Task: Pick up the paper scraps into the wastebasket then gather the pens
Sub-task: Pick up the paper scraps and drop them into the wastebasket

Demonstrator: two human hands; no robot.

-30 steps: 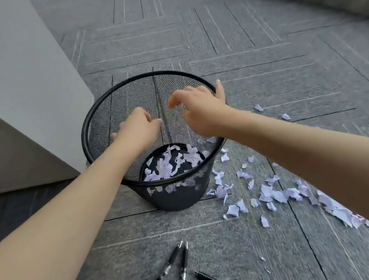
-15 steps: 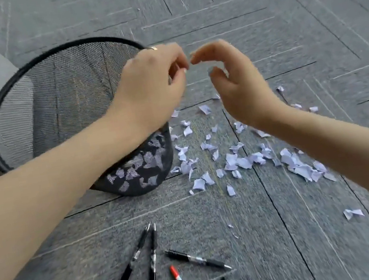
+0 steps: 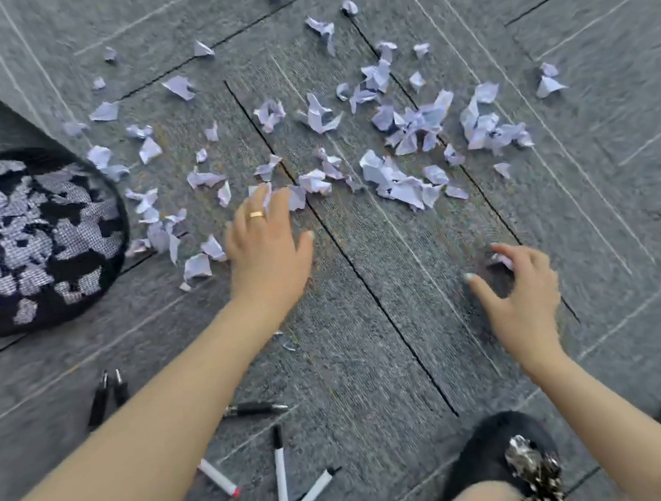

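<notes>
- The wastebasket, a black mesh one at the left edge of the view, already has a layer of pale paper scraps showing through its mesh, so the first part of the task looks well begun.
- Much is left: the paper scraps on the grey carpet floor spread from just beside the wastebasket's wall out to well away from it on its right, with the thickest clusters farthest from it and a few strays beyond.
- The left hand is down on the floor near the wastebasket, fingers stretched forward and relaxed over the nearest scraps, touching them; it does not appear to have closed on anything yet.
- The right hand is farther from the wastebasket, fingers bent clawlike over one small scrap at its fingertips; whether the scrap is actually pinched I cannot tell.
- Judging from this, the step in hand is collecting another handful from the floor to carry to the wastebasket; several more such handfuls seem needed.
- The pens are untouched: black and white ones lie scattered on the floor on the near side of the wastebasket, partly hidden under the left forearm. Gathering them is not yet begun.
- A dark shoe with a shiny ornament sits at the lower edge, well apart from the wastebasket.
</notes>
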